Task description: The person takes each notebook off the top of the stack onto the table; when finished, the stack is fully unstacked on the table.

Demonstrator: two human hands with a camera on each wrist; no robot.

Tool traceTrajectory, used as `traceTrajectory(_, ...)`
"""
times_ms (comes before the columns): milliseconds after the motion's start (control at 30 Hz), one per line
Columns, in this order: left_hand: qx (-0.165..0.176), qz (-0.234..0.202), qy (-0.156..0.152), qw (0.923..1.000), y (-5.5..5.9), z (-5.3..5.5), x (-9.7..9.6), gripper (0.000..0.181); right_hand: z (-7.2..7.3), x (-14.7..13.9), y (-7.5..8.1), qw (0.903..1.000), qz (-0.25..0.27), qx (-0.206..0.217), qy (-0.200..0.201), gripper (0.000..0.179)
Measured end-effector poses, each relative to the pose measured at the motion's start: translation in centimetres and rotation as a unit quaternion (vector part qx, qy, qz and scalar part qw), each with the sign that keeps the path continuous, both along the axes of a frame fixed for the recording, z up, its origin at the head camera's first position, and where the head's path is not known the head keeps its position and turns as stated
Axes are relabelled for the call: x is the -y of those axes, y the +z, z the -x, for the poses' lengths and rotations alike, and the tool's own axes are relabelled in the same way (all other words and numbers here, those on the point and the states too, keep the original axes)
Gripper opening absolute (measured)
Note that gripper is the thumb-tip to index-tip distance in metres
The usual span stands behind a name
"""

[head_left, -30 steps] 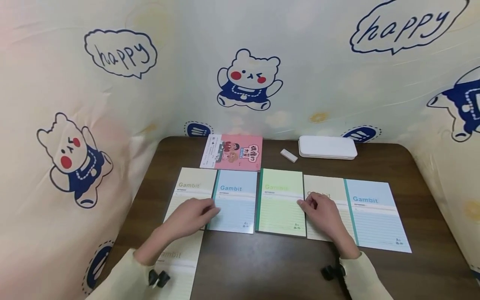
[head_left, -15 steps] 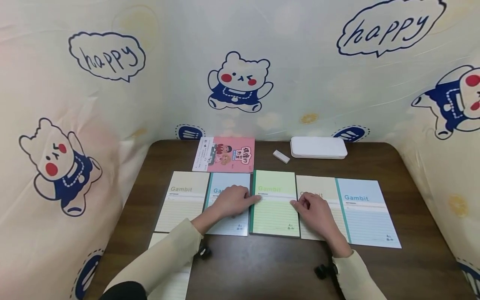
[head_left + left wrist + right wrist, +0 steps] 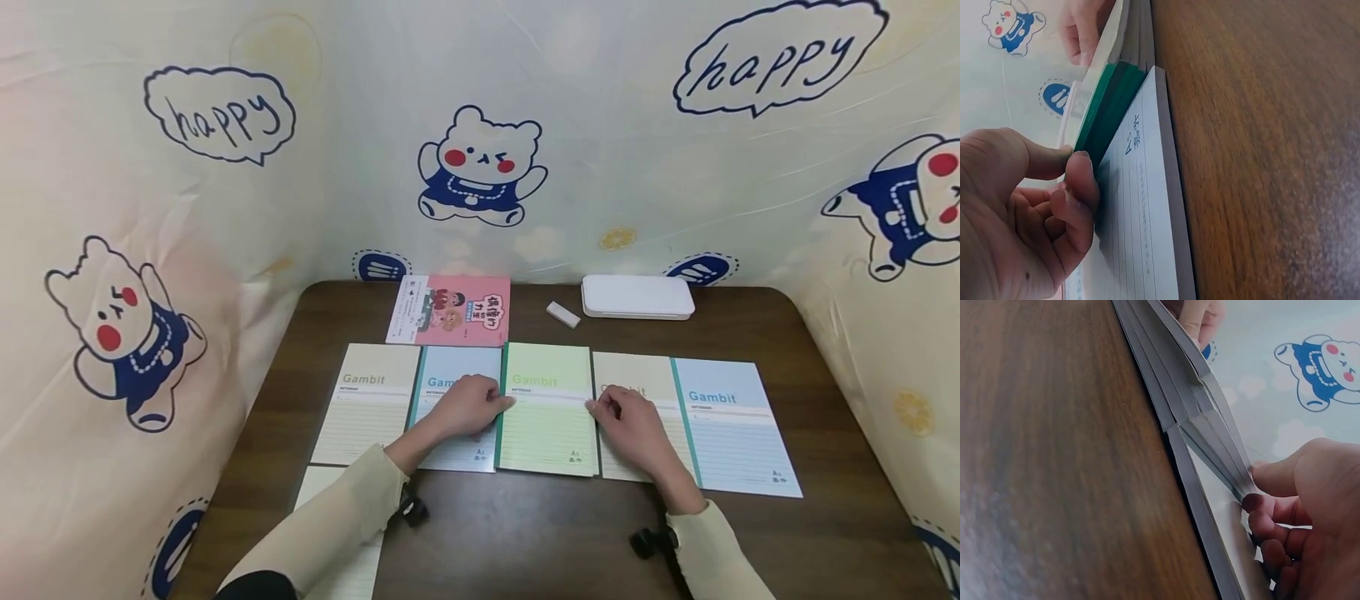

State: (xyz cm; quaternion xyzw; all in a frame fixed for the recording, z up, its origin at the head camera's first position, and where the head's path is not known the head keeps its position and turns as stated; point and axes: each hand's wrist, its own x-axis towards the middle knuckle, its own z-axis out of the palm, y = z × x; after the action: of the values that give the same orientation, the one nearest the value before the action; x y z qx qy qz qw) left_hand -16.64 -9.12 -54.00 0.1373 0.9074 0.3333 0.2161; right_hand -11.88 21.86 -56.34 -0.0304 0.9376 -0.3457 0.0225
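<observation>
A green notebook [image 3: 549, 437] lies in the middle of a row of notebooks. My left hand [image 3: 467, 406] pinches its dark green spine [image 3: 1105, 106] between thumb and forefinger. My right hand [image 3: 632, 427] pinches its opposite long edge, where the right wrist view shows several layered covers and page blocks [image 3: 1179, 375] by the fingertips. That edge is raised a little above the neighbouring notebook. A blue notebook [image 3: 459, 457] sits under my left hand, and a cream notebook [image 3: 647, 371] under my right, both partly hidden.
Another cream notebook [image 3: 367, 425] ends the row at left, a blue one [image 3: 738, 446] at right. One more cream notebook [image 3: 352, 575] lies partly under my left sleeve. Behind the row are a pink book [image 3: 487, 329], a white eraser [image 3: 562, 314] and a white case [image 3: 637, 297].
My left hand has moved right from the left cream and blue notebooks to the green notebook's spine and now pinches it. The green notebook has lifted slightly; my right hand stays at its edge.
</observation>
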Motion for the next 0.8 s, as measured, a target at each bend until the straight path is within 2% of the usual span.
traceTrajectory(133, 0.007, 0.000, 0.003, 1.0000, 0.1, -0.2, 0.5, 0.039, -0.1, 0.0, 0.1, 0.9999, 0.004, -0.011, 0.006, 0.025)
traceTrajectory(300, 0.006, -0.016, 0.023, 0.9996, 0.0, -0.8, 1.5, 0.035, -0.3, 0.1, 0.0, 0.9999, 0.000, -0.015, 0.002, 0.025)
traceTrajectory(467, 0.007, -0.030, 0.063, 0.9975, 0.5, -2.1, 2.7, 0.027, -0.2, 0.1, -0.2, 0.9999, 0.006, -0.013, -0.004, 0.024)
traceTrajectory(567, 0.020, -0.040, 0.078, 0.9960, 0.8, -3.0, 4.1, 0.024, -0.2, 0.1, -0.2, 0.9999, 0.007, -0.013, -0.009, 0.025)
traceTrajectory(700, 0.050, -0.039, 0.068, 0.9957, 1.2, -4.5, 6.7, 0.024, -0.2, 0.1, -0.3, 0.9998, 0.008, -0.019, -0.008, 0.026)
traceTrajectory(800, 0.078, -0.035, 0.044, 0.9954, 1.6, -5.8, 8.6, 0.028, -0.2, 0.1, -0.4, 0.9997, 0.005, -0.023, -0.005, 0.027)
